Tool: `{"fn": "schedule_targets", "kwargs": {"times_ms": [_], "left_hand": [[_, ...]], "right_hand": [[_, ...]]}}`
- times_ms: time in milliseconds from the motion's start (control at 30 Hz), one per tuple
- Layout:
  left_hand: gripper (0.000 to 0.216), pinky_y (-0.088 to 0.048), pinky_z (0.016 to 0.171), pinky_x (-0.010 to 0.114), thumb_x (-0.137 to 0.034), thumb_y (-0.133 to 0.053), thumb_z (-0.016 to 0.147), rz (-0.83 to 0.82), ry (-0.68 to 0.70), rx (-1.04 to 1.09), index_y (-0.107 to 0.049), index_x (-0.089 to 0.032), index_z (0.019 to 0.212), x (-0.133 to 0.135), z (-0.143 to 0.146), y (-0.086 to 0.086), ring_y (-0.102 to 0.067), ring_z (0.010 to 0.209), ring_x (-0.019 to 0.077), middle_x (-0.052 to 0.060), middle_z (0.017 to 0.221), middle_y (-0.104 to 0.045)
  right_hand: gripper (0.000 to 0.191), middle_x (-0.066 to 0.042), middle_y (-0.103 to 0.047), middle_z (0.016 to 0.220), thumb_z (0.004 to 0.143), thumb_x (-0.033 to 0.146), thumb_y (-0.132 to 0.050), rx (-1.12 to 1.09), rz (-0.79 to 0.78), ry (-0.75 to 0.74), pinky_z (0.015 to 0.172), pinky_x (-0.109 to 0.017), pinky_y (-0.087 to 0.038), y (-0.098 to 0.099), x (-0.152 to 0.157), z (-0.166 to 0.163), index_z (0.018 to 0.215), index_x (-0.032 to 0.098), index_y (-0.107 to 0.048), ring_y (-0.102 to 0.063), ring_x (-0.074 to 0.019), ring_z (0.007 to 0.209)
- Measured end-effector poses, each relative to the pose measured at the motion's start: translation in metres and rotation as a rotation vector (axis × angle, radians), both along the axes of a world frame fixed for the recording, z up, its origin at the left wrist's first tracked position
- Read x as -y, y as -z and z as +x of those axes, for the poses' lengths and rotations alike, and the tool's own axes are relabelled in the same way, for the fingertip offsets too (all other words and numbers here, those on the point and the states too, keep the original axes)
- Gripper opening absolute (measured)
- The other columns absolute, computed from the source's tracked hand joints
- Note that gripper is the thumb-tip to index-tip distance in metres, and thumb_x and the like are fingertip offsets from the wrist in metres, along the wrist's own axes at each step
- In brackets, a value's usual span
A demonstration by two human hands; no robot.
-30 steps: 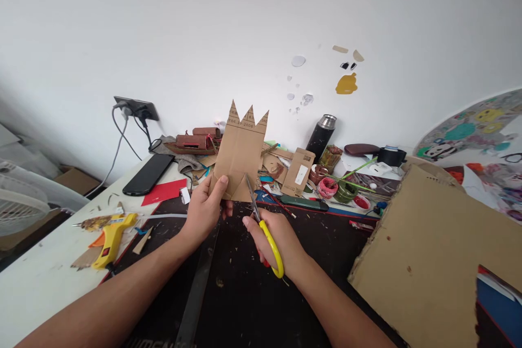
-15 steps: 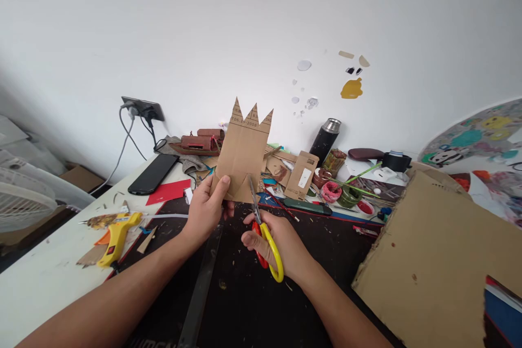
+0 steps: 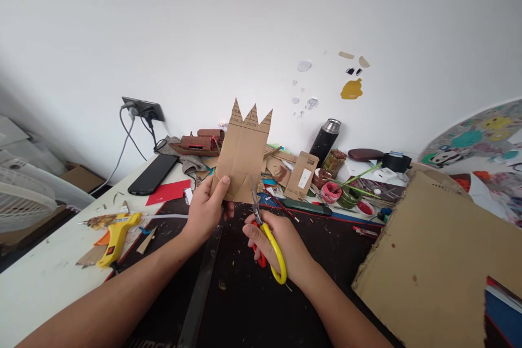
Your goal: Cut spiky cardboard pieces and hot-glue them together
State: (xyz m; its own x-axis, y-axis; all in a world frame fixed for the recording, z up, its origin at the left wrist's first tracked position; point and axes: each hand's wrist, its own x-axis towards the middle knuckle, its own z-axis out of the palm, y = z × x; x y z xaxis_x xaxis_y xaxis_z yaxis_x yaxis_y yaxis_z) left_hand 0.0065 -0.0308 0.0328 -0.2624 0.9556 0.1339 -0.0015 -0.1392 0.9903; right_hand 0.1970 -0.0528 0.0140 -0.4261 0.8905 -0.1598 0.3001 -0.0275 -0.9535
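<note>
Left hand (image 3: 206,207) clamps the spiked cardboard (image 3: 244,152) aloft, points up, long axis leaning slightly right, the right hand (image 3: 287,239) gripping scissors (image 3: 258,215) at its lower edge, open room rightward to the big cardboard sheet (image 3: 432,244).

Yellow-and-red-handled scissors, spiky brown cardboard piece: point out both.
Yellow-and-red-handled scissors (image 3: 266,230): head view, upper part of yellow handle.
Spiky brown cardboard piece (image 3: 243,149): head view, middle of its flat panel.

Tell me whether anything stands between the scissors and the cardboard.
Nothing visible does: the scissors in the right hand meet the cardboard at its lower right. The left hand grips its lower left, clear of them.
</note>
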Motion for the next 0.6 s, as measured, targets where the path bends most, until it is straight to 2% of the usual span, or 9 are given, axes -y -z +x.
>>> {"fn": "schedule_targets", "kwargs": {"times_ms": [200, 600], "left_hand": [[0.046, -0.039, 0.033, 0.023, -0.067, -0.068, 0.090, -0.004, -0.004, 0.013, -0.051, -0.025, 0.085, -0.0001, 0.0013, -0.0017, -0.056, 0.034, 0.0154, -0.006, 0.048, -0.058], [0.047, -0.038, 0.032, 0.022, -0.068, -0.068, 0.088, 0.007, -0.008, 0.012, -0.051, -0.024, 0.085, 0.0001, 0.0021, -0.0022, -0.055, 0.033, 0.0156, -0.007, 0.046, -0.058]], "right_hand": [[0.041, 0.003, -0.067, 0.070, 0.099, 0.063, -0.068, -0.013, 0.012, 0.001, 0.042, -0.018, -0.044, -0.0055, 0.0023, -0.0004, 0.099, 0.022, -0.067, -0.060, -0.0103, 0.046], [0.050, 0.001, -0.069, 0.070, 0.098, 0.071, -0.064, 0.047, 0.042, 0.002, 0.045, -0.020, -0.047, -0.0043, 0.0011, 0.0002, 0.104, 0.022, -0.069, -0.063, -0.0117, 0.047]]}}
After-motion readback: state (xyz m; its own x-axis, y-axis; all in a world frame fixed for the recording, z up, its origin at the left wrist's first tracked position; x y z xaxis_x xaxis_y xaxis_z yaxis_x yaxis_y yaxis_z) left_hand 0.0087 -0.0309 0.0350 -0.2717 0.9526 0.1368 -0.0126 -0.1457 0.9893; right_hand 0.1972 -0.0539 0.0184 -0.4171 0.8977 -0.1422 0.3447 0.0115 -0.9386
